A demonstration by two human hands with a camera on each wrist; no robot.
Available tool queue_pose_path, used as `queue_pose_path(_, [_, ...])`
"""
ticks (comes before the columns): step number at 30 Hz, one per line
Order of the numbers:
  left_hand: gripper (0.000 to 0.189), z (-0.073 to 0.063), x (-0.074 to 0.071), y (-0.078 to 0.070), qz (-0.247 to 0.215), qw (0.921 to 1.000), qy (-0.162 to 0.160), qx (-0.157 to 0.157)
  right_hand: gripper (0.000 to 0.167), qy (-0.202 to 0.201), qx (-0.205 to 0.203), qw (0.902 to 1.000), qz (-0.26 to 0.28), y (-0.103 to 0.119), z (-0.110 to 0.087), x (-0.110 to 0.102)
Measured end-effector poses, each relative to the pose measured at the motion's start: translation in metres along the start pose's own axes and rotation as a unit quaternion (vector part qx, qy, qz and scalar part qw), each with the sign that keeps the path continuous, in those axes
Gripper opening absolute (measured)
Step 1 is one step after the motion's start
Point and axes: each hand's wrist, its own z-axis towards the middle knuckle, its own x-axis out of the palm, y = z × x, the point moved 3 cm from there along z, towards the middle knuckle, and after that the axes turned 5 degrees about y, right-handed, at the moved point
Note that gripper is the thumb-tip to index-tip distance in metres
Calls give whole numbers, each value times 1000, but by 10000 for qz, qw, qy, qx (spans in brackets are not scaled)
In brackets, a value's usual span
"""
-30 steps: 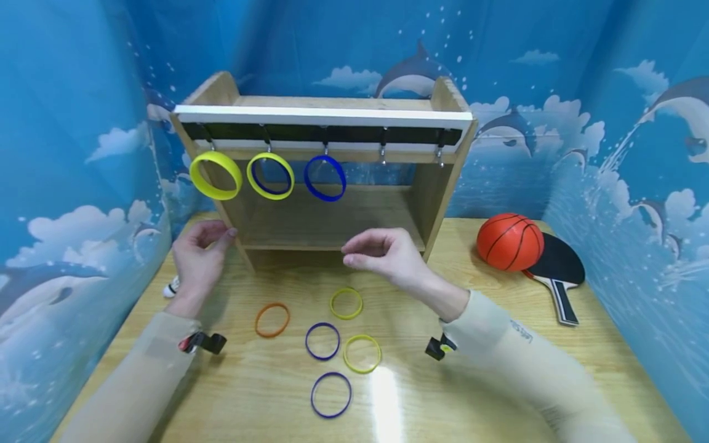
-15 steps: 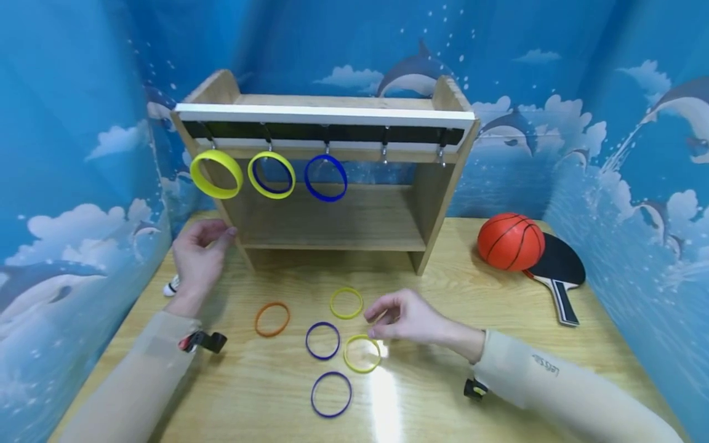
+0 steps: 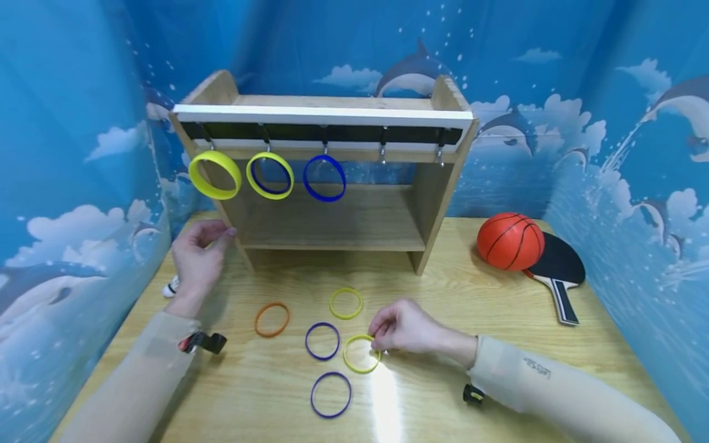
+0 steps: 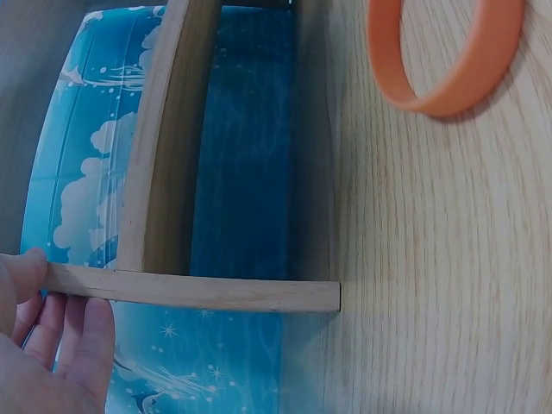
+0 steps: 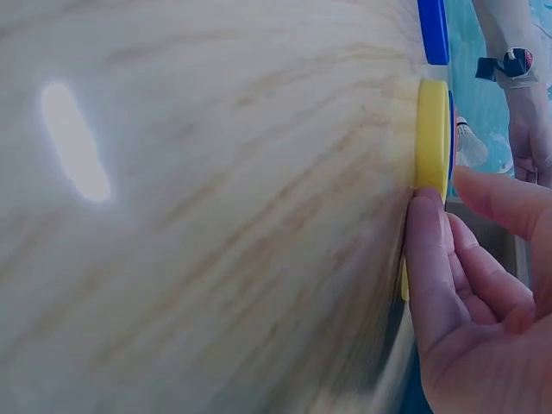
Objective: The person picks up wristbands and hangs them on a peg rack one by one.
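Note:
My left hand (image 3: pixel 199 255) grips the front edge of the wooden rack's left side panel (image 4: pixel 216 291), thumb on one face and fingers on the other. Low over the table, my right hand (image 3: pixel 407 326) pinches the right edge of a yellow silicone wristband (image 3: pixel 360 371), which lies flat. Close by lie another yellow wristband (image 3: pixel 332 312), two dark blue wristbands (image 3: pixel 308 347) and an orange wristband (image 3: pixel 257 326). From the rack's hooks hang a yellow wristband (image 3: pixel 206 187), a yellow one (image 3: pixel 290 178) together with a blue one, and a blue wristband (image 3: pixel 343 178).
The wooden rack (image 3: pixel 332 248) stands at the back, with two bare hooks (image 3: pixel 383 154) on its right. A red ball (image 3: pixel 509 241) and a table tennis paddle (image 3: pixel 562 264) lie at right. A shuttlecock (image 3: pixel 170 287) lies behind my left forearm.
My right hand has come down from in front of the rack to the nearer yellow wristband, and its fingers have closed at that band's edge. The left hand stays on the rack.

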Motion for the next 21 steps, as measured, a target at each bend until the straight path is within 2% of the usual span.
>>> queue_pose_path(11, [26,0,1,1,-5,10000,-27,44,8,-351,-16,9966,-748,5,4,4])
queue_pose_path(18, [26,0,1,1,-58,10000,-40,62,9,-434,28,9949,-911,8,4,7])
queue_pose_path(21, [26,0,0,1,-51,10000,-34,57,8,-539,111,9954,-780,9,3,6])
